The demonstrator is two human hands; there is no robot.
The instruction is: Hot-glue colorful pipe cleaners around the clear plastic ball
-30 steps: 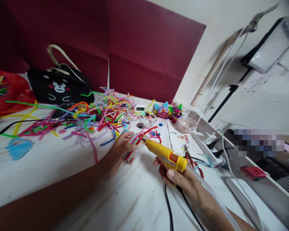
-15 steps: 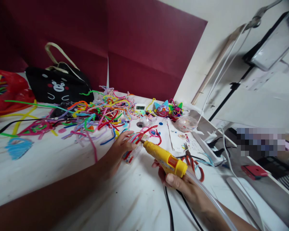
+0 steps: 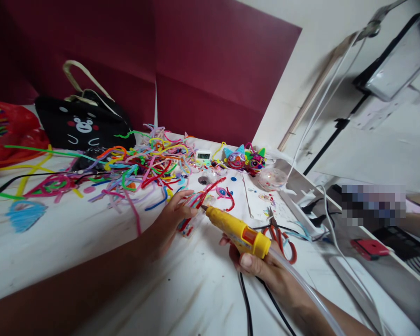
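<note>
My right hand (image 3: 252, 261) is wrapped round the grip of a yellow hot glue gun (image 3: 234, 228), its nozzle pointing left. A clear glue stick (image 3: 301, 284) runs out of the gun's back end. My left hand (image 3: 173, 219) is closed on a small craft piece (image 3: 187, 226) of clear material with red and blue pipe cleaners; the fingers hide part of it. The nozzle tip is at the red pipe cleaner (image 3: 210, 190) beside my left fingertips; whether they touch I cannot tell. Just beyond lies a pink and blue eye-shaped piece (image 3: 223, 192) with a red curl.
A heap of coloured pipe cleaners (image 3: 157, 161) spreads at the back left before a black bag (image 3: 84, 123). Two decorated faces (image 3: 235, 157) stand by a clear bowl (image 3: 272, 179). Orange-handled pliers (image 3: 276, 233) and a power strip (image 3: 313, 221) lie right. Black cords (image 3: 247, 303) trail forward.
The glue gun has shifted slightly left, its nozzle closer to my left fingers. The red pipe cleaner by my left hand has tilted a little. A person's arm shows more at the far right.
</note>
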